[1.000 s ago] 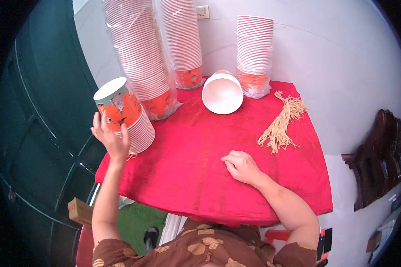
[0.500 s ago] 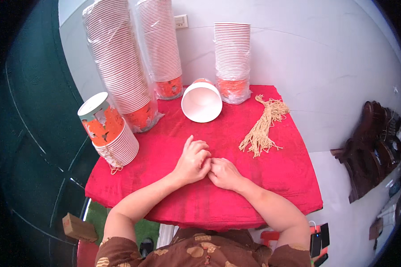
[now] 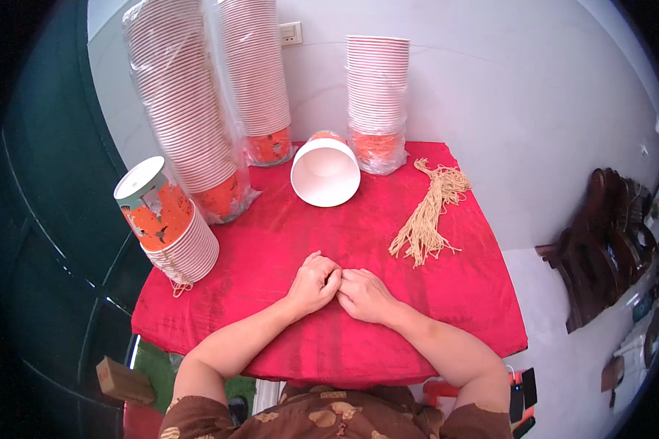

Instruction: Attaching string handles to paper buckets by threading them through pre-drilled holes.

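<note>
Over the red cloth-covered table (image 3: pixel 263 252), the person's left hand (image 3: pixel 315 284) and right hand (image 3: pixel 367 295) touch, fingers curled, whether pinching anything one cannot tell, with a white-lined orange paper cup (image 3: pixel 326 173) lying on its side beyond and a beige string bundle (image 3: pixel 435 207) far right.

A pale wall (image 3: pixel 490 88) with faint grey veins fills the top of the frame, and a small white socket or switch plate (image 3: pixel 291 33) is fixed to it left of the top centre. Dark green panelling (image 3: pixel 44 219) covers the left side. At the lower left a brown cardboard box (image 3: pixel 124 380) sits tilted, with a red surface (image 3: pixel 143 422) just below and a green mat (image 3: pixel 156 368) beside it. Dark carved wooden furniture (image 3: pixel 600 249) stands at the right edge on a pale floor (image 3: pixel 542 293). Dark phone-like devices (image 3: pixel 529 388) lie at the lower right, near an orange-red object (image 3: pixel 439 391).
</note>
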Demonstrator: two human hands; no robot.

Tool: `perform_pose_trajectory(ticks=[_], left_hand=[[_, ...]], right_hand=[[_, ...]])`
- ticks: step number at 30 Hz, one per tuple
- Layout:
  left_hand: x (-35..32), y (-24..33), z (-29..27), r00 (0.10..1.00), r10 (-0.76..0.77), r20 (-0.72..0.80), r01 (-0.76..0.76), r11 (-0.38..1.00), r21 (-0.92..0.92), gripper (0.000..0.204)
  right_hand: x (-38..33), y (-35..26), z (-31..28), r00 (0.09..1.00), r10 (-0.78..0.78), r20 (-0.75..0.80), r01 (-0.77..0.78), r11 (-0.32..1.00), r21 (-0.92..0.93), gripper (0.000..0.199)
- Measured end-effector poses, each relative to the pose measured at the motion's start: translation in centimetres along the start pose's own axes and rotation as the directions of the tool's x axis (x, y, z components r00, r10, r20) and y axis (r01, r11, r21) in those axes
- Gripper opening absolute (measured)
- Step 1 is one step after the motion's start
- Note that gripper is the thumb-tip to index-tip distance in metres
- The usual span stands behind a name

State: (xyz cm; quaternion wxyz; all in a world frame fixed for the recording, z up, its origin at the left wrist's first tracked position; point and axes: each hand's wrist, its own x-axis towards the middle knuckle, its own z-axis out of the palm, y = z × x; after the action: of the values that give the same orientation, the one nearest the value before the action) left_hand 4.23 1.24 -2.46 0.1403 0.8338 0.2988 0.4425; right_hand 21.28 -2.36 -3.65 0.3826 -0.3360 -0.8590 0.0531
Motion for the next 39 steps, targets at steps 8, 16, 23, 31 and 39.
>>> perform_pose_trajectory(ticks=[8, 16, 23, 31, 39], left_hand=[[0.0, -0.8, -0.4, 0.994, -0.079, 0.08, 0.082, 0.996, -0.037, 0.012], [-0.1, -0.9, 0.1, 0.988, -0.154, 0.035, 0.157, 0.978, -0.135, 0.009], [-0.3, -1.1, -0.3, 0.991, -0.092, 0.099, 0.099, 0.993, -0.059, 0.008], [0.0, -0.5, -0.1, 0.996, -0.047, 0.081, 0.054, 0.994, -0.095, 0.01], [0.0, -0.6, -0.2, 0.996, -0.025, 0.089, 0.033, 0.996, -0.089, 0.009]], right_hand=[[0.3, -0.4, -0.4, 1.0, 0.006, 0.0, -0.006, 0.999, 0.039, 0.007], [3.1, 2.1, -2.3, 0.911, 0.369, -0.187, -0.324, 0.917, 0.231, 0.013], [9.2, 8.4, -3.4, 0.889, 0.274, -0.368, -0.311, 0.949, -0.044, 0.015], [15.4, 12.3, -3.7, 0.842, 0.207, -0.498, -0.37, 0.893, -0.254, 0.033], [17.7, 14.3, -3.2, 0.816, 0.274, -0.509, -0.466, 0.833, -0.298, 0.027]])
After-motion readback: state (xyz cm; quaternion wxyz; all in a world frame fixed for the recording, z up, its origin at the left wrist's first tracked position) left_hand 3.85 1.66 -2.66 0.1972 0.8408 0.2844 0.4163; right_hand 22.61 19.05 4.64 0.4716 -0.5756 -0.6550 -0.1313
